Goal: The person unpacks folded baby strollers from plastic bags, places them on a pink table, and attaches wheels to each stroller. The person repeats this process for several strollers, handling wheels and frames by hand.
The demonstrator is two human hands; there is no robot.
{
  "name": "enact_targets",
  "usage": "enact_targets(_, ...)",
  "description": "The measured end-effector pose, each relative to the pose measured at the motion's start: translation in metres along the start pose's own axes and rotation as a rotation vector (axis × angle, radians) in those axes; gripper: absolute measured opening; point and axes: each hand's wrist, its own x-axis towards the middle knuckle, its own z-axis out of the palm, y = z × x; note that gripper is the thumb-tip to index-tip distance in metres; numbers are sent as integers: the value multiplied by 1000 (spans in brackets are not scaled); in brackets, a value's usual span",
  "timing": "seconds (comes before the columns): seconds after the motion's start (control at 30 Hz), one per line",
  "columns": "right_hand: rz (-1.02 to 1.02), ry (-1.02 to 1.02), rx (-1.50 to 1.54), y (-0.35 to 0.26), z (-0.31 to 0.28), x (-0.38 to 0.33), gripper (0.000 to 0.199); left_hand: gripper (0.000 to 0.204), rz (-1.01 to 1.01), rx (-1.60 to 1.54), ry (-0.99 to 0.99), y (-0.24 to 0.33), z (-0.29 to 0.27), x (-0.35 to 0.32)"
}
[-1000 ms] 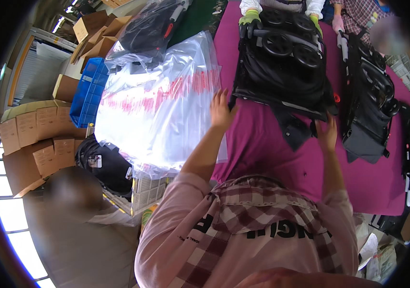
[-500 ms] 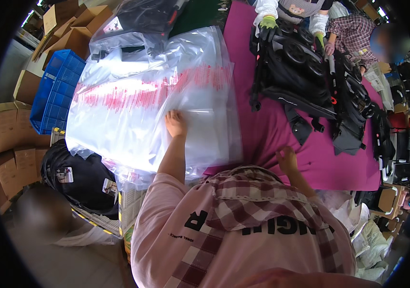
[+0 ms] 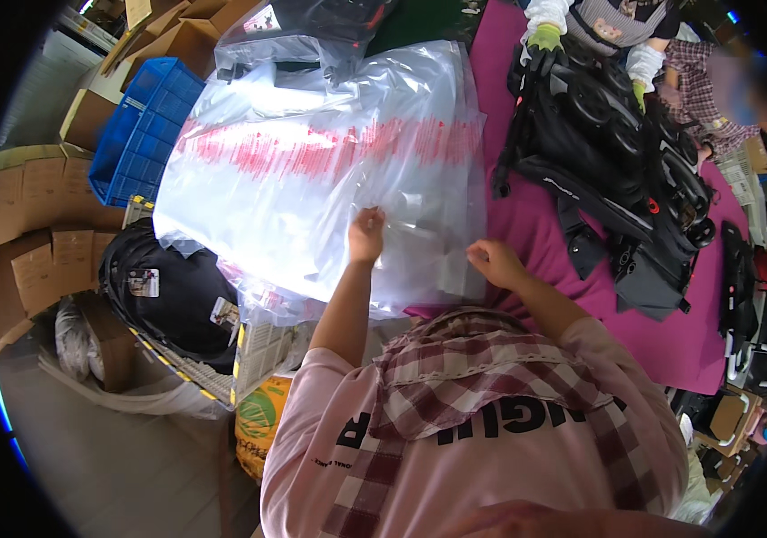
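Note:
A wide stack of clear plastic bags (image 3: 267, 215) with a band of red print lies on the table before me. My left hand (image 3: 366, 235) rests over the stack's right half, its fingertips pinched together on the top bag's film. Beside the stack's right edge is my right hand (image 3: 498, 262), with fingers curled and thumb drawn toward the forefinger. Whether film is caught in that hand is too small to tell. A black folded stroller (image 3: 581, 125) lies farther right on the magenta table cover (image 3: 527, 215), with a co-worker's gloved hands (image 3: 545, 38) at its far side.
At the stack's far end lies a bagged black item (image 3: 298, 31). To the left stand a blue plastic crate (image 3: 146, 125), cardboard boxes (image 3: 29, 202) and a pale basket (image 3: 262, 354) beside black bagged goods (image 3: 168, 300). Another person (image 3: 702, 94) works at the far right.
My right hand has moved left from the magenta cover to the bags' edge. My left hand stays over the stack, fingertips now pinched. The whole view has shifted.

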Motion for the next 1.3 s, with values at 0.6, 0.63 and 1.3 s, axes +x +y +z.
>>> enact_targets(0.6, 266, 91, 224, 30, 7, 56, 24, 29, 58, -131, 434, 191, -107, 72)
enact_targets(0.63, 199, 110, 95, 23, 7, 54, 25, 29, 126, -222, 520, 219, -119, 74)
enact_targets(1.3, -99, -262, 700, -61, 22, 43, 10, 80, 150, -11, -431, 161, 8, -82)
